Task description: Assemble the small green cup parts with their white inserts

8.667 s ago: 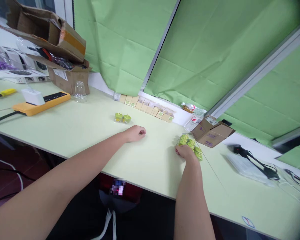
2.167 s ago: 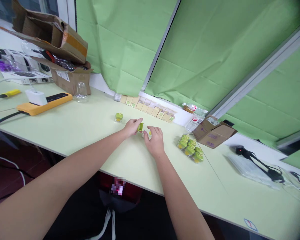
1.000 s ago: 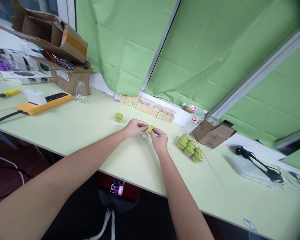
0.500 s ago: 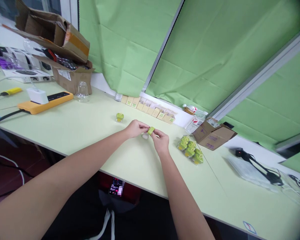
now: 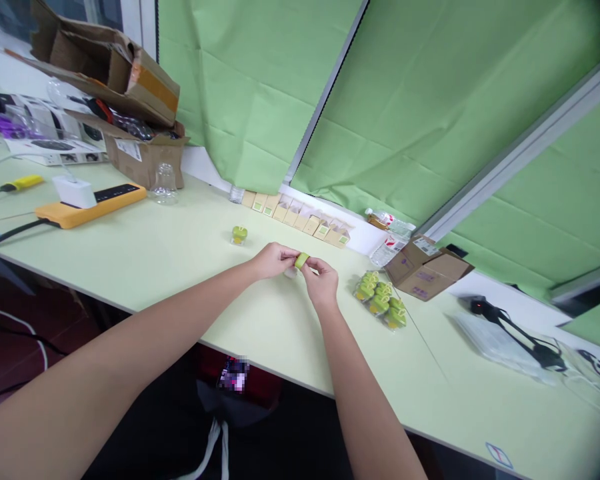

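Item: one small green piece, held just above the worktop. Your left hand and right hand each have a closed grip on it, pinching from either side. Directly beneath your hands: a small pale piece. Nearby, to the left: a green piece on a clear base. To the right: a cluster of clear-wrapped green pieces. Beyond: a row of small cardboard boxes.
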The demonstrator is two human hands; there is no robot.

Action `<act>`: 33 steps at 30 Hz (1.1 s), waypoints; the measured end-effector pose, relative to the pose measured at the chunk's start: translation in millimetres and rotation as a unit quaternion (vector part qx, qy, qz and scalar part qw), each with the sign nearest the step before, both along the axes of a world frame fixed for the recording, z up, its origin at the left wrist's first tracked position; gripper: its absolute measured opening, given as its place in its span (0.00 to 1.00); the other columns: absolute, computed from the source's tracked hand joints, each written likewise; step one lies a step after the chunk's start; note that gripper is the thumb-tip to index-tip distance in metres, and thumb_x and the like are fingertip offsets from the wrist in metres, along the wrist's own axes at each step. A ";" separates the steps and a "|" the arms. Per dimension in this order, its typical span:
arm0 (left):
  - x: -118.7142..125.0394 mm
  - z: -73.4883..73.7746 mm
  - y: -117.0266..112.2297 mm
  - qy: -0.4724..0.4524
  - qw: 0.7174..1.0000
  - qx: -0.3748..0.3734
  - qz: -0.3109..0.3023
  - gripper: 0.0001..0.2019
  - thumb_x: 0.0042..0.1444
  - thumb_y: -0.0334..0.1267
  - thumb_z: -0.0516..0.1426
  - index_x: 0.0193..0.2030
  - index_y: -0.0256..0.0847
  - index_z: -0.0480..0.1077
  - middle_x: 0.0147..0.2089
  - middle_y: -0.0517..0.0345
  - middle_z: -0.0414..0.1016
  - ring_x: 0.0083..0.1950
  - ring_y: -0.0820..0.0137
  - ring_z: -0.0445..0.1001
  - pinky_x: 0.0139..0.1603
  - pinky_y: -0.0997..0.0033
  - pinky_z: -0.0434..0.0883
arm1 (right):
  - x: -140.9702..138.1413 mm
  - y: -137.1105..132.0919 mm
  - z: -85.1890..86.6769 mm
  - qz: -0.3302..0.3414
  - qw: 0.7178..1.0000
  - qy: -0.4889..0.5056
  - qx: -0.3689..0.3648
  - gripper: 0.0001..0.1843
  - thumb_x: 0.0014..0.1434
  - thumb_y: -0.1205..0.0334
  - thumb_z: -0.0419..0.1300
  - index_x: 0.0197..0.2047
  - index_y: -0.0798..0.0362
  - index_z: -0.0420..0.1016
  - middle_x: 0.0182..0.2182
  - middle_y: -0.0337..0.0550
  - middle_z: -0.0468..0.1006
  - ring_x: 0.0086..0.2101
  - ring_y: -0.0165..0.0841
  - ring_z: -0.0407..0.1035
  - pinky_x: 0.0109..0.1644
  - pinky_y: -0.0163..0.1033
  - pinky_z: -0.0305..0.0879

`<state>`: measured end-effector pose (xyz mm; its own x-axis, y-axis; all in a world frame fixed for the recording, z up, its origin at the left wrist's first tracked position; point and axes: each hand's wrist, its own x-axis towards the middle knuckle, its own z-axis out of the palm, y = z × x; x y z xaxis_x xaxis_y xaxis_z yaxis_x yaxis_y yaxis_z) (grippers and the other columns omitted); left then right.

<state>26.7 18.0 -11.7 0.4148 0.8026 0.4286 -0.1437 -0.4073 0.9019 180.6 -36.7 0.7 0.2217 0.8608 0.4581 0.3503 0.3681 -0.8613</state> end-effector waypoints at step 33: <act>-13.2 7.5 8.4 -0.045 0.969 -0.218 0.107 0.12 0.54 0.46 0.55 0.36 0.39 0.69 0.33 0.53 0.76 0.22 0.75 0.66 0.20 0.75 0.57 | 4.5 4.5 -7.1 -0.106 0.977 -0.168 0.076 0.14 0.55 0.63 0.55 0.41 0.56 0.79 0.39 0.49 0.73 0.35 0.33 0.71 0.43 0.41 0.73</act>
<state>13.5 26.4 -4.2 0.1957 0.9791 0.0551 -0.1839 -0.0186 0.9828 185.0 -32.2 -6.4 0.2021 0.7284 0.6546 0.6859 0.3718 -0.6255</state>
